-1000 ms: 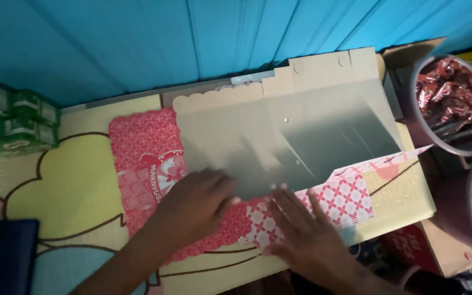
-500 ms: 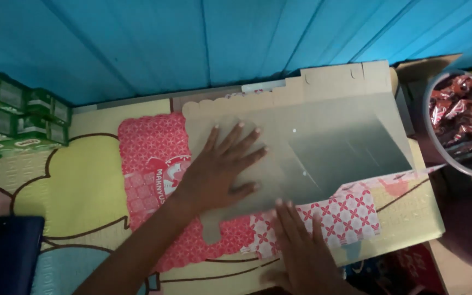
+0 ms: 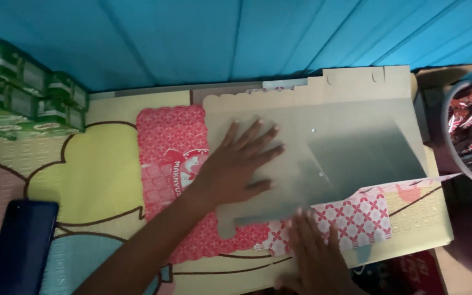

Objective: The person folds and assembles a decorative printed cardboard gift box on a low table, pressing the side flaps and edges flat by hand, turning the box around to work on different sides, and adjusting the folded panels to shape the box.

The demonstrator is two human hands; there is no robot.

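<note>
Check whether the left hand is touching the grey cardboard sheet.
Touching: the head view shows the left hand lying flat, fingers spread, on the grey cardboard sheet.

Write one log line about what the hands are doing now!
left hand: flat on grey card flap | right hand: pressing patterned box panel | phone: on mat

Phone [image 3: 20, 246] lies left of carton blank [image 3: 323, 158].

A flat, unfolded cardboard box blank [image 3: 329, 147] lies spread out, its plain grey inner side facing up, with a scalloped edge along the top left. A red-and-white patterned flap [image 3: 350, 218] is folded over its lower edge, and the red printed side [image 3: 173, 164] shows at its left.
</note>
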